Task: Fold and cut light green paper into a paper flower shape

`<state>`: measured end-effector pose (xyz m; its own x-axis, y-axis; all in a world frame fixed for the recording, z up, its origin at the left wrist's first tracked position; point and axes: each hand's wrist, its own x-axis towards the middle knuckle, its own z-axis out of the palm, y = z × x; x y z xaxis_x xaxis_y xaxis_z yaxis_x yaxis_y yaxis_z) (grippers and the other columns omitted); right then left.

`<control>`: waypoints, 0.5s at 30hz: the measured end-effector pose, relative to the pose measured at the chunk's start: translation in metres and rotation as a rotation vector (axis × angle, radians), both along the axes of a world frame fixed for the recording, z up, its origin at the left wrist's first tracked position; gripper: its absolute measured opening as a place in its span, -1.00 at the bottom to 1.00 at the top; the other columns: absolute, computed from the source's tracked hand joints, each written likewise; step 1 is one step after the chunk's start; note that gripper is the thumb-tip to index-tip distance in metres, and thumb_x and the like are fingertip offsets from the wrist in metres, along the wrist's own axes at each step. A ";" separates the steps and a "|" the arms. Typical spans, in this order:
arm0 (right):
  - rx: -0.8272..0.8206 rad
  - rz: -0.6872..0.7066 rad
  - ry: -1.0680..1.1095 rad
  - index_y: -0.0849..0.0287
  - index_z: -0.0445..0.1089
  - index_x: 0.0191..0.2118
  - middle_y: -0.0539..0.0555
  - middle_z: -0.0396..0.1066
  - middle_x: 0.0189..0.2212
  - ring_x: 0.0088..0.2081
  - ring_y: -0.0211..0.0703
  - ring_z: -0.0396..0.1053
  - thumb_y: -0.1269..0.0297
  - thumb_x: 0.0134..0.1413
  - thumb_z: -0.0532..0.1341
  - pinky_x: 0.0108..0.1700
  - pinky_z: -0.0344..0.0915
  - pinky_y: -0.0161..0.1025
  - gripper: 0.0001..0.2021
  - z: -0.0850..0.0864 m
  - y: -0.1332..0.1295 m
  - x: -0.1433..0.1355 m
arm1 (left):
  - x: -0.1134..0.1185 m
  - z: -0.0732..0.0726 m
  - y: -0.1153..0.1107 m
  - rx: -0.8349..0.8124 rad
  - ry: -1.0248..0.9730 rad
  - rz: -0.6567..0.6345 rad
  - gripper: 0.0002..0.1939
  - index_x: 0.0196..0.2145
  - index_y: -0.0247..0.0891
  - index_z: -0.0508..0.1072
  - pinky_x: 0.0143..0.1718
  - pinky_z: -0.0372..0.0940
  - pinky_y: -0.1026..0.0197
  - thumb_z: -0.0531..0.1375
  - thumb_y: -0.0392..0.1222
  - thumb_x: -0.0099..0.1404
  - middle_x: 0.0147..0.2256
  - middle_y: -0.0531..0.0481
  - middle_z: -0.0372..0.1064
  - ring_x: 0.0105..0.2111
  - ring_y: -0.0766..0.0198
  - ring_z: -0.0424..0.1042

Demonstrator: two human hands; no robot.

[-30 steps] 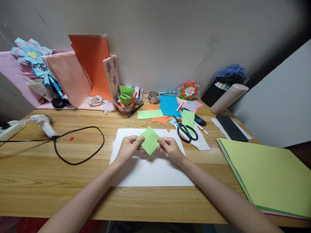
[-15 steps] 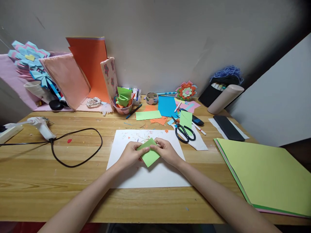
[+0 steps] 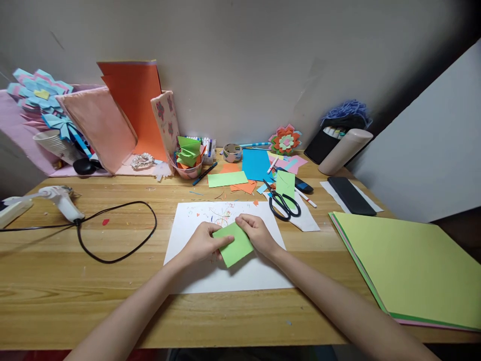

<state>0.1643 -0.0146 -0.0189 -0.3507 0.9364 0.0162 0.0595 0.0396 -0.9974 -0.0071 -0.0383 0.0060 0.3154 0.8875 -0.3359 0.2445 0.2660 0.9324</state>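
Observation:
Between my hands is a small green square of paper (image 3: 237,246), held above a white sheet (image 3: 240,281) on the wooden table. My left hand (image 3: 205,243) pinches its left side, with the thumb lying on top and the other fingers beneath. At the upper right edge, my right hand (image 3: 259,233) grips the same paper, its fingers bent and partly hidden. Tiny coloured scraps lie on the white sheet beyond the paper. Black-handled scissors (image 3: 284,206) rest to the right of the sheet, partly over a light green piece of paper (image 3: 285,186).
A white glue gun (image 3: 62,201) with a looping black cable lies left. Large coloured sheets (image 3: 409,265) are stacked at right. Toward the wall stand a cup of paper scraps (image 3: 190,170), a tape roll (image 3: 232,153), a paper flower (image 3: 285,139) and a pale bottle (image 3: 345,151).
The green paper has turned and tilted, showing more of its face. My right thumb has moved off its top toward the edge. The whole view has shifted slightly.

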 end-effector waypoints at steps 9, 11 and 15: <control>0.053 -0.283 0.063 0.18 0.17 -0.55 -0.05 0.10 -0.59 -0.54 -0.31 0.06 0.00 0.09 0.08 -0.51 0.06 -0.35 -0.64 0.000 0.004 0.000 | 0.009 0.006 -0.002 -0.070 -0.186 -0.002 -0.62 -0.31 -0.35 0.42 -0.58 0.22 0.34 0.31 -0.03 -0.03 -0.40 -0.14 0.49 -0.52 0.26 0.46; 0.036 -0.278 0.078 0.19 0.22 -0.50 -0.05 0.14 -0.58 -0.54 -0.31 0.09 0.00 0.09 0.09 -0.52 0.07 -0.36 -0.66 0.000 0.004 0.000 | 0.010 0.002 -0.003 -0.119 -0.187 0.009 -0.61 -0.34 -0.35 0.39 -0.60 0.22 0.34 0.30 0.00 -0.02 -0.38 -0.20 0.50 -0.51 0.22 0.49; 0.002 -0.220 0.064 0.18 0.25 -0.42 -0.09 0.11 -0.63 -0.59 -0.34 0.05 0.00 0.03 0.14 -0.57 0.03 -0.38 -0.69 -0.004 0.006 0.000 | 0.007 -0.007 0.001 -0.144 -0.254 0.078 -0.56 -0.37 -0.38 0.37 -0.59 0.27 0.29 0.26 0.09 0.01 -0.43 -0.26 0.51 -0.56 0.19 0.49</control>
